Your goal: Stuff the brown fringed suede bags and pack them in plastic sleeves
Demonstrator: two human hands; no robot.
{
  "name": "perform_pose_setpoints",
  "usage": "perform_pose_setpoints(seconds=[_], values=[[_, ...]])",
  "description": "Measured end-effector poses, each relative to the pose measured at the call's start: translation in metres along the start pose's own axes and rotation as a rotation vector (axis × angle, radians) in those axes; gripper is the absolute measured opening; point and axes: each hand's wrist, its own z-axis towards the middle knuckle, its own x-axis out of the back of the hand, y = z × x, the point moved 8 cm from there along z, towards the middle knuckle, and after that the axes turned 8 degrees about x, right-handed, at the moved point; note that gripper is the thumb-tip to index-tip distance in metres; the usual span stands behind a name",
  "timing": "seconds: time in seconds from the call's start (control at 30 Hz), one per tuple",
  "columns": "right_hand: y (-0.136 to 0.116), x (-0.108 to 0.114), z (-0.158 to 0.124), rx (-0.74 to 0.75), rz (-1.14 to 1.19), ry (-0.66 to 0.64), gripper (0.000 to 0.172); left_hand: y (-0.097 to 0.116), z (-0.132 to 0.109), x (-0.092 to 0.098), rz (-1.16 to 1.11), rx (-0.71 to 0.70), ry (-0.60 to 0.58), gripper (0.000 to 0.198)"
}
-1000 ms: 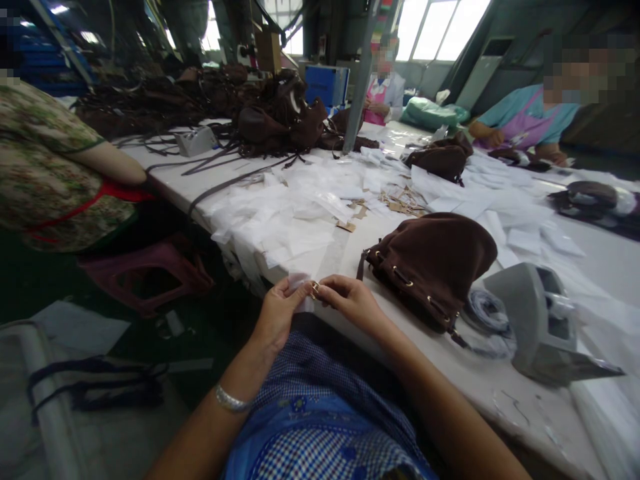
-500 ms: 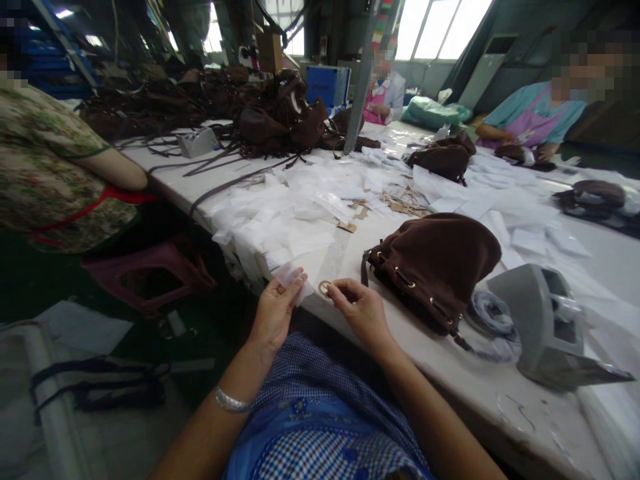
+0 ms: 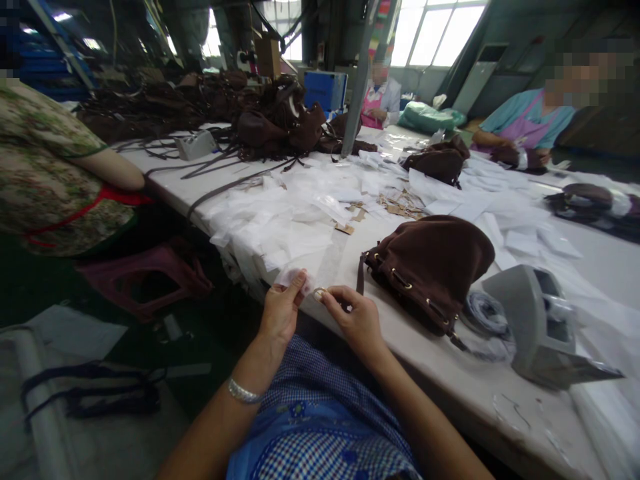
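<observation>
Thumb and fingers of my left hand [image 3: 280, 312] pinch a thin, translucent white sheet [image 3: 289, 275] at the table's front edge. Close beside it, my right hand [image 3: 359, 318] pinches a small gold-coloured ring [image 3: 319, 293] at the fingertips. The ring is right by the left fingertips; whether it touches the sheet I cannot tell. A dark brown drawstring bag [image 3: 440, 263] with gold eyelets lies on its side on the table, just right of my right hand.
A grey tape dispenser [image 3: 533, 320] and a clear tape roll [image 3: 485, 313] stand on the right. Loose white sheets [image 3: 280, 220] and brown card scraps [image 3: 400, 203] cover the middle. Brown bags [image 3: 280, 123] pile up behind. Co-workers are around the table; a pink stool [image 3: 150, 277] is at left.
The ring and my right fingertips have shifted slightly left, closer to my left hand. The sheet now looks more bunched around the left fingertips. The view has shifted slightly.
</observation>
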Motion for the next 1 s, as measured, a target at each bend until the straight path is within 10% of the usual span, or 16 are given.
perform_pose_setpoints(seconds=[1.0], values=[[0.006,0.001,0.004,0.040,0.014,0.004,0.030,0.000,-0.018,-0.016,0.293,-0.141,-0.107,0.048]])
